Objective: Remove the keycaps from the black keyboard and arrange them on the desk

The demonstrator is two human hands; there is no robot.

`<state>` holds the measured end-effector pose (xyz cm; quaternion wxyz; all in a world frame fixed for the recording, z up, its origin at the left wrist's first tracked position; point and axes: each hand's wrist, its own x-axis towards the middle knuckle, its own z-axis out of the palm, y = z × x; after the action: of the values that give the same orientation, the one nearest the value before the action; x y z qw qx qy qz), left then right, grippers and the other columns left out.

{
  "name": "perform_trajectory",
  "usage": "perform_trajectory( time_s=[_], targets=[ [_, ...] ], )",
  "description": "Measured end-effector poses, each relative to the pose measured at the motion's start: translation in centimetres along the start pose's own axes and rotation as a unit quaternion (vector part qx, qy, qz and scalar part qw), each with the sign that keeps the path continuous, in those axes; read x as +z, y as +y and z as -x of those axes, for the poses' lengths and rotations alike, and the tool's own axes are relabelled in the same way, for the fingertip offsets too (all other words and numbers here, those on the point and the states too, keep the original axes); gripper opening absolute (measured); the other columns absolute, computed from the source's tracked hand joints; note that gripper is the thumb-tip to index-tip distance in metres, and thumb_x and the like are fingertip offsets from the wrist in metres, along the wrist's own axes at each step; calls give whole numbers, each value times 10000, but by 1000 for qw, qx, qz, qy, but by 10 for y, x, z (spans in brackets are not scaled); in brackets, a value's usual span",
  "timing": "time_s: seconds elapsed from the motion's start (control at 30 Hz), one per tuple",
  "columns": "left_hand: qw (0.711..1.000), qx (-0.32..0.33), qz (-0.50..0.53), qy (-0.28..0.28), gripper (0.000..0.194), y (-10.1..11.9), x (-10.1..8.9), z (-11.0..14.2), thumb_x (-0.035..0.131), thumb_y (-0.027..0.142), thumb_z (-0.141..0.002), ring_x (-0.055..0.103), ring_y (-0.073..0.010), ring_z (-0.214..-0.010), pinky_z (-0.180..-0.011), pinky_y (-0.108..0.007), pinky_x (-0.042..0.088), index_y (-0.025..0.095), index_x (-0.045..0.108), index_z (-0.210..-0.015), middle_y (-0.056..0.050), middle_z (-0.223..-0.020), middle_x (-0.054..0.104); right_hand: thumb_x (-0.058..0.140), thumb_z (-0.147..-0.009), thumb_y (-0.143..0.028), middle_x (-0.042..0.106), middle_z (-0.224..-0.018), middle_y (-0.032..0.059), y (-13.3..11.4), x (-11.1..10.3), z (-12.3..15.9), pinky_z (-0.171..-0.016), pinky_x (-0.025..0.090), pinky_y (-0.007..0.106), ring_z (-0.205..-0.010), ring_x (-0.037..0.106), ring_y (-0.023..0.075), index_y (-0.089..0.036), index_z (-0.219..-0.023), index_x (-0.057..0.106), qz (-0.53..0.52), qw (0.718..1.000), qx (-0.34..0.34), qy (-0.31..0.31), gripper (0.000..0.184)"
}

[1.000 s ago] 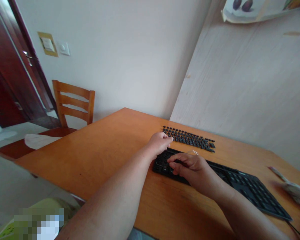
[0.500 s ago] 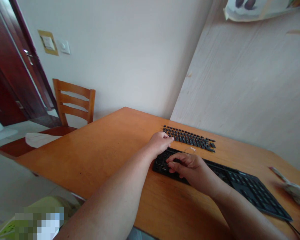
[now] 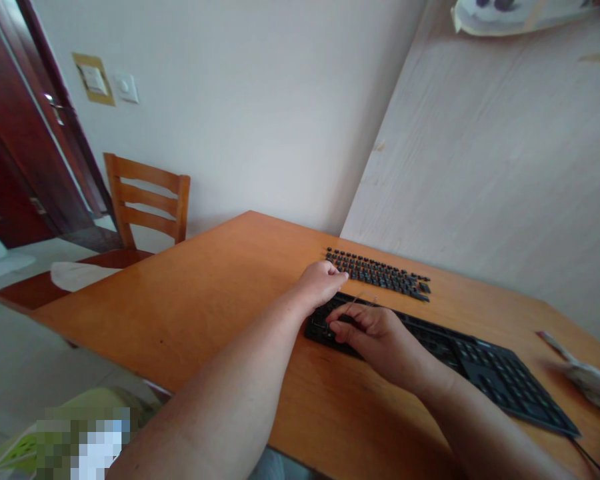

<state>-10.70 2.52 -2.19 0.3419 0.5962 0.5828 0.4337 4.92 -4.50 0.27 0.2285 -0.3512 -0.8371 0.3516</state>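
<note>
A black keyboard lies across the table, its left part largely stripped of keys and its right part still bearing them. My left hand is closed, fingers curled together at the keyboard's upper left corner; what they grip, if anything, is hidden. Low over the left end of the keyboard, my right hand pinches a thin wire tool, whose fine strands rise behind the fingers. Its lower end is too small to make out. Behind the keyboard, loose black keycaps lie in rows.
The wooden table meets the wall at the back. A brush-like object lies at the right, close to the keyboard's cable. A wooden chair stands at the far left side.
My right hand has shifted slightly left and its fingers sit closer to the keyboard's left end. The thin wire strands have moved left too. My left hand stays nearly in place.
</note>
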Motion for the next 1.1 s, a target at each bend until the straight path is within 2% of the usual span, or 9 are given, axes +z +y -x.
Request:
perform_trajectory(
  time_s=[0.1,0.23,0.37,0.63,1.0,1.1],
  targets=[
    [1000,3,-1,-2,255,1,0,0,583,436,-800,578,-140,-603,-594,-246,439,193,609,-730,-35,-711,687,532,-903,-296,638,-772,5,0,-3,0,-633,432,249,-687,560,138,-199,-942,689,9,1000,-14,14,188],
    [1000,9,-5,3,251,1,0,1,577,421,-803,576,-140,-600,-594,-246,443,190,603,-708,-39,-707,682,561,-890,-303,680,-884,27,0,-6,1,-780,460,303,-823,603,176,-210,-933,709,38,998,-41,36,179],
    [1000,17,-21,3,249,-1,0,-2,584,430,-801,588,-150,-618,-602,-251,454,191,617,-740,-44,-720,687,576,-881,-360,657,-797,11,1,0,0,-671,444,275,-709,569,151,-198,-912,689,10,999,3,33,200],
    [997,41,-63,3,267,-4,2,-5,586,450,-798,596,-166,-642,-605,-255,435,197,623,-719,-41,-697,682,537,-891,-398,550,-623,-29,2,19,-4,-495,359,229,-517,469,105,-175,-828,604,-48,992,69,89,241],
    [997,42,-64,-12,242,-2,0,-2,603,437,-779,606,-175,-667,-601,-256,436,200,628,-734,-49,-732,698,539,-868,-390,557,-596,-11,8,27,-3,-446,367,228,-472,482,110,-182,-774,574,-40,984,67,158,231],
    [997,40,-67,-15,245,-3,0,-2,603,439,-778,606,-174,-663,-597,-256,433,198,625,-736,-48,-730,694,539,-863,-402,545,-568,-18,4,24,-3,-414,345,216,-445,466,104,-182,-775,562,-67,978,92,175,238]
  ],
)
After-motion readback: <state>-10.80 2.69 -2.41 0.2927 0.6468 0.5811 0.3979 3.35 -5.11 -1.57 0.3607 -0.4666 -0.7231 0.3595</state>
